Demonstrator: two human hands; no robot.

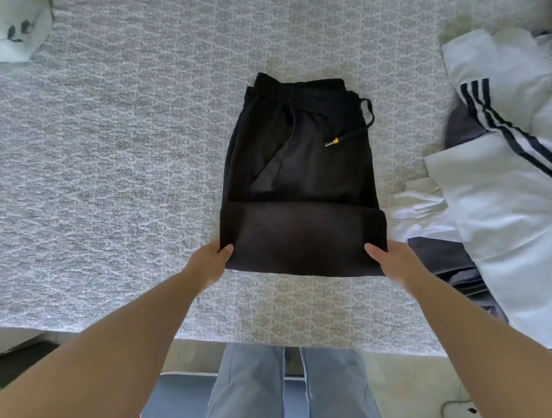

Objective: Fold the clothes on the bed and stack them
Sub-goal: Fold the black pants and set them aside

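i count one pair of black trousers point(299, 183) folded on one patterned bed cover point(125, 151), with one drawstring point(356, 134) showing one gold-tipped end. two hands, left hand point(209, 264) and right hand point(394, 261). one heap of white and dark clothes point(502, 176); how many pieces i cannot tell. one pale pillow point(11, 27)

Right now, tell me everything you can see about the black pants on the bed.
The black pants lie flat in the middle of the patterned bedspread, partly folded: the legs are doubled up into a thick band along the near edge. The elastic waistband points away, with a black drawstring looping out on the right and ending in a gold and silver tip. A slanted pocket opening shows on the left. The fabric looks soft and matte. The left hand and right hand grip the two near corners.
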